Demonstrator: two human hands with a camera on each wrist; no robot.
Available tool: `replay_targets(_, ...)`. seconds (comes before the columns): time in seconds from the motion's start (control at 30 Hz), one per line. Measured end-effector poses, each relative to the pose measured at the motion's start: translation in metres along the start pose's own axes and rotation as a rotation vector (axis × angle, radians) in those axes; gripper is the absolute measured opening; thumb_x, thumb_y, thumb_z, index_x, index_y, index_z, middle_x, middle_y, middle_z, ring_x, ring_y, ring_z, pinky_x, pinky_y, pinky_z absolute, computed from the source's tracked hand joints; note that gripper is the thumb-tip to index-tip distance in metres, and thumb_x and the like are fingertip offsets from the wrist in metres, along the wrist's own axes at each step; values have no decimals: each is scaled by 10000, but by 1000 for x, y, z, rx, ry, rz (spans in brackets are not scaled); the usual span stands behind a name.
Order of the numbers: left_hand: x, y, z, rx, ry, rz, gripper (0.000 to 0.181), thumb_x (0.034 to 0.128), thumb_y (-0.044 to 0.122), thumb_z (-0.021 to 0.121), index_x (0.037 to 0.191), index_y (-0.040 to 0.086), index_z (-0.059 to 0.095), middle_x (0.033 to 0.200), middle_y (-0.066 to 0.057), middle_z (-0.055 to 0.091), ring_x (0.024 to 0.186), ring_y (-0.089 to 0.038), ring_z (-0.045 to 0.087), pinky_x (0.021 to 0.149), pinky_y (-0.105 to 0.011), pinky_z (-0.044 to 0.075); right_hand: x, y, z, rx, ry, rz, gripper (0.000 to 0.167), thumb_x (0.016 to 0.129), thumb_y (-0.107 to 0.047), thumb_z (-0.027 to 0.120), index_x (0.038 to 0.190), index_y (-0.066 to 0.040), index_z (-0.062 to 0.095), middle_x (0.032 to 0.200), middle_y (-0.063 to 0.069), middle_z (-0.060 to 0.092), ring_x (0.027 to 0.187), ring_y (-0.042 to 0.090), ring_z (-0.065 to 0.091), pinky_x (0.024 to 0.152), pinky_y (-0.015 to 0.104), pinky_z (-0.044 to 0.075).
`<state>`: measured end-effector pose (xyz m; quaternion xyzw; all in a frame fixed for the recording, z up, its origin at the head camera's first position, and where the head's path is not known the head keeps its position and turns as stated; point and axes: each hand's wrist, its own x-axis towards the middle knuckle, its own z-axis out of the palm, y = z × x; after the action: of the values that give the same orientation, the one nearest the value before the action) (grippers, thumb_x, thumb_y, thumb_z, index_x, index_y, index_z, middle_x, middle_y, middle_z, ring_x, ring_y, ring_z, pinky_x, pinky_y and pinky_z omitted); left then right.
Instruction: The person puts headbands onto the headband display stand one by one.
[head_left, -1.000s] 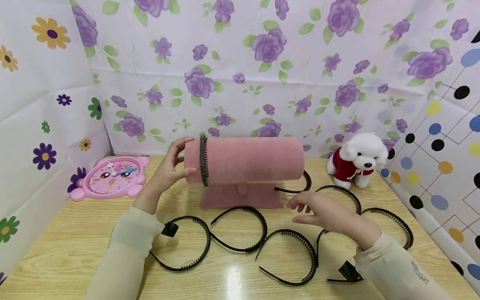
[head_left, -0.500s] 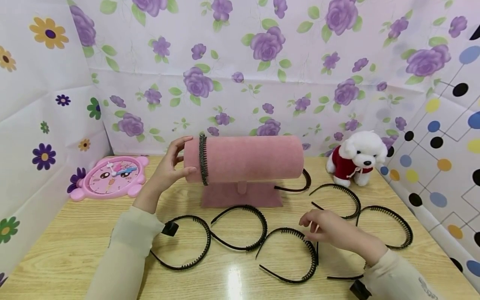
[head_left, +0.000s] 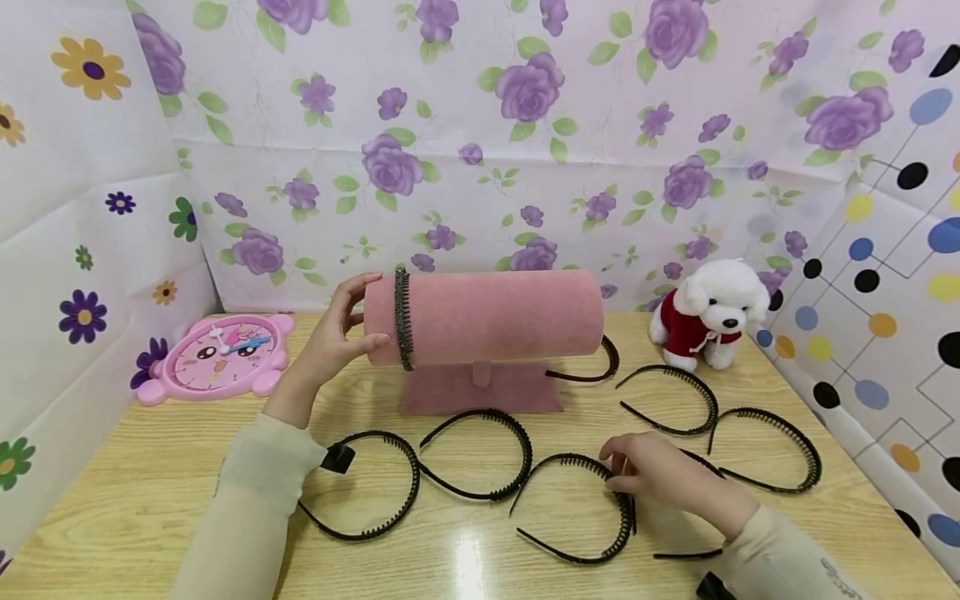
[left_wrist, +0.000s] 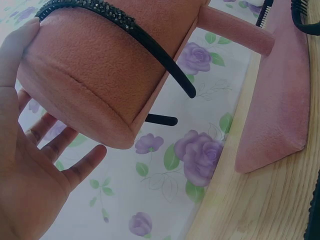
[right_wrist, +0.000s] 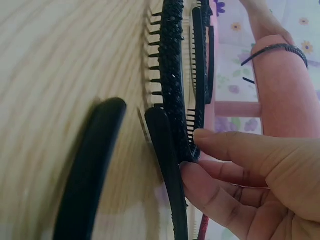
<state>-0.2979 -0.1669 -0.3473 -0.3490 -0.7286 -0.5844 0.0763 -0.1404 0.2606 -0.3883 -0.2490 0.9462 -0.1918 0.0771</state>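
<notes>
A pink plush headband stand (head_left: 495, 317) has a horizontal roll on a flat base. My left hand (head_left: 330, 346) grips the roll's left end, thumb in front and fingers behind; in the left wrist view some fingers (left_wrist: 82, 165) spread past the end. Beside that hand a dark glittery headband (head_left: 403, 325) sits around the roll. My right hand (head_left: 663, 479) is low over the table, its thumb and forefinger pinching the right curve of a black toothed headband (head_left: 626, 527) that lies there. Up close, the right wrist view shows this headband's beaded surface (right_wrist: 173, 65) beside the fingertips.
More black headbands lie around: one (head_left: 417, 475) at left, one (head_left: 528, 458) at centre, two (head_left: 712, 408) (head_left: 813, 458) at right, and one (head_left: 615, 358) by the stand's right end. A pink clock (head_left: 217, 354) lies back left; a white toy dog (head_left: 723, 312) sits back right.
My right hand has moved down and forward from near the stand's base to the right curve of the front headband. The left hand stays on the roll's left end.
</notes>
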Motion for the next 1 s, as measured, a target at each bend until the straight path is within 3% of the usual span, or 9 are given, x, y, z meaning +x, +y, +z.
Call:
replay_targets(0.27, 0, -1, 0, 0, -6, -2, 774, 807, -37, 644, 1479, 107, 290, 1473, 61, 321, 1314, -39, 353, 1011, -282, 352, 2, -3, 4, 33, -11, 54, 221, 809, -156, 757, 976, -38, 671, 701, -91, 626, 620, -51, 507, 576, 194, 448)
replay_targets(0.7, -1, -3, -1, -6, -11, 16, 765, 819, -33, 636, 1482, 110, 283, 1480, 57, 311, 1318, -58, 350, 1002, -265, 356, 1, -9, -3, 59, -23, 98, 182, 832, -123, 720, 980, -20, 694, 744, -68, 637, 631, -37, 515, 561, 190, 448)
replay_targets(1.0, 0, -4, -1, -4, -14, 10, 772, 817, -42, 637, 1483, 119, 282, 1496, 15, 305, 1315, -56, 352, 999, -261, 356, -3, -11, -17, 266, -47, 128, 147, 899, -71, 604, 1033, -16, 626, 831, 39, 615, 394, 83, 544, 441, 234, 477)
